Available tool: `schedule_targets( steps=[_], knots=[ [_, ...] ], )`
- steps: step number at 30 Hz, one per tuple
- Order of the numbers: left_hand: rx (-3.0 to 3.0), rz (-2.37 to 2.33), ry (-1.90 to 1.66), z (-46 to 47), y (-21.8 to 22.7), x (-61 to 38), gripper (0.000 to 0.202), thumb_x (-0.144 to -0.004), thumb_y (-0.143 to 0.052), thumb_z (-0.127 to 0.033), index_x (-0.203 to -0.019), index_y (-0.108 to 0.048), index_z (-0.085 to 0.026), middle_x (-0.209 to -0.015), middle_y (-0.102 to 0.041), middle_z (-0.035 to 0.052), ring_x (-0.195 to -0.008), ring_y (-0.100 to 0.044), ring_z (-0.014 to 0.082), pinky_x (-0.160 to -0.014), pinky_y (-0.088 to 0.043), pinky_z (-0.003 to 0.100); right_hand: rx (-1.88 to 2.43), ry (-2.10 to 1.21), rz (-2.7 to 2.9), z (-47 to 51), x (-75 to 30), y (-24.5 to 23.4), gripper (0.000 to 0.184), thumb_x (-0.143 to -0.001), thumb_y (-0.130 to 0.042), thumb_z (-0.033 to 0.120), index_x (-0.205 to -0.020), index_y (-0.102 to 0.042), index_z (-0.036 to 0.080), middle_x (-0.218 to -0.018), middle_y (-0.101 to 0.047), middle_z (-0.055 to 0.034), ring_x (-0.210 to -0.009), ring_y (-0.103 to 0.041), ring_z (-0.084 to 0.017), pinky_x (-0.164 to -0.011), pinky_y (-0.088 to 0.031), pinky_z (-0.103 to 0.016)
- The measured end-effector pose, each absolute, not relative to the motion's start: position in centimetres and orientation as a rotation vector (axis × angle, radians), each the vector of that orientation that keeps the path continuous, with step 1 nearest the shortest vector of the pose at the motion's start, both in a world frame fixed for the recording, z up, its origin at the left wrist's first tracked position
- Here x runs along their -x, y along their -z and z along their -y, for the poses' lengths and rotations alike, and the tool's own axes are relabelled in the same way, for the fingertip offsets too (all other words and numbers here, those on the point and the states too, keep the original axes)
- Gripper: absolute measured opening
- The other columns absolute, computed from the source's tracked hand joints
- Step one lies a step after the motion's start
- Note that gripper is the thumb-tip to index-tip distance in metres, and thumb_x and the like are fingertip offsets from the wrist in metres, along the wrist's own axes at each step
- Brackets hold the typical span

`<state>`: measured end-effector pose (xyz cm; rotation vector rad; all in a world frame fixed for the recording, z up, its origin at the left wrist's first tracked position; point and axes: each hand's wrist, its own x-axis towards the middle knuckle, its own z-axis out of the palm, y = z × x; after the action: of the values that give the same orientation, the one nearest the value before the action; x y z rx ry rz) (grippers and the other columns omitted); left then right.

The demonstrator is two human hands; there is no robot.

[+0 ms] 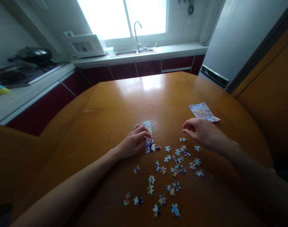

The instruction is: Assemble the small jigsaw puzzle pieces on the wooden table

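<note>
A strip of joined jigsaw pieces (pixel 149 136) lies on the wooden table (pixel 125 104). My left hand (pixel 133 141) rests beside it, fingers curled and pressing on the strip's left edge. My right hand (pixel 200 132) hovers to the right with its fingers curled inward over a single loose piece (pixel 182 139); whether it holds anything is hidden. Several loose puzzle pieces (pixel 179 160) are scattered in front of both hands, down toward the near edge.
A printed picture card (pixel 203 112) lies on the table beyond my right hand. Behind the table run a kitchen counter with sink and tap (pixel 136 47), a microwave (pixel 83 45), a wok on the stove (pixel 34 55) and a fridge (pixel 231 41).
</note>
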<state>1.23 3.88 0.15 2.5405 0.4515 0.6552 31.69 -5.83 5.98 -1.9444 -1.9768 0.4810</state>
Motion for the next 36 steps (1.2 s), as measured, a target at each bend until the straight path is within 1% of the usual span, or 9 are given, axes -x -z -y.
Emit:
schedule_targets(
  steps=[11, 16, 24, 36],
  knots=[
    [-2.565, -0.463, -0.639, -4.05, 0.0, -1.12, 0.023, -0.096, -0.048, -0.012, -0.107, -0.066, -0.022, -0.104, -0.062, 0.0078, -0.101, -0.051, 0.0222, -0.091, -0.046, 0.039, 1.943, -0.48, 1.965, 5.75, -31.7, -6.36, 0.011, -0.086, -0.066, 0.026, -0.083, -0.074, 0.02, -0.079, -0.072, -0.0048, -0.07, -0.062, -0.017, -0.062, -0.043, -0.032],
    [-2.56, -0.45, -0.636, -4.09, -0.2, -1.1, 0.019, -0.097, -0.05, -0.014, -0.105, -0.066, -0.02, -0.104, -0.062, 0.0084, -0.1, -0.051, 0.0221, -0.09, -0.046, 0.038, 1.962, -0.479, 1.945, 5.69, -31.76, -6.5, 0.009, -0.086, -0.068, 0.025, -0.082, -0.074, 0.019, -0.079, -0.073, -0.0041, -0.069, -0.062, -0.016, -0.062, -0.043, -0.031],
    [-2.574, -0.453, -0.646, -4.14, -0.34, -1.24, 0.019, -0.097, -0.049, -0.015, -0.104, -0.066, -0.02, -0.104, -0.064, 0.008, -0.101, -0.052, 0.0223, -0.089, -0.047, 0.037, 1.937, -0.477, 1.925, 5.36, -32.23, -6.15, 0.009, -0.086, -0.068, 0.025, -0.082, -0.074, 0.019, -0.078, -0.073, -0.0039, -0.067, -0.062, -0.015, -0.06, -0.043, -0.029],
    [-2.578, -0.426, -0.639, -4.35, -0.25, -1.19, 0.02, -0.097, -0.049, -0.013, -0.107, -0.065, -0.021, -0.105, -0.062, 0.007, -0.101, -0.052, 0.0213, -0.089, -0.046, 0.036, 1.947, -0.479, 1.914, 5.01, -32.66, -5.89, 0.01, -0.086, -0.068, 0.026, -0.082, -0.074, 0.019, -0.077, -0.073, -0.004, -0.068, -0.064, -0.016, -0.062, -0.043, -0.031]
  ],
)
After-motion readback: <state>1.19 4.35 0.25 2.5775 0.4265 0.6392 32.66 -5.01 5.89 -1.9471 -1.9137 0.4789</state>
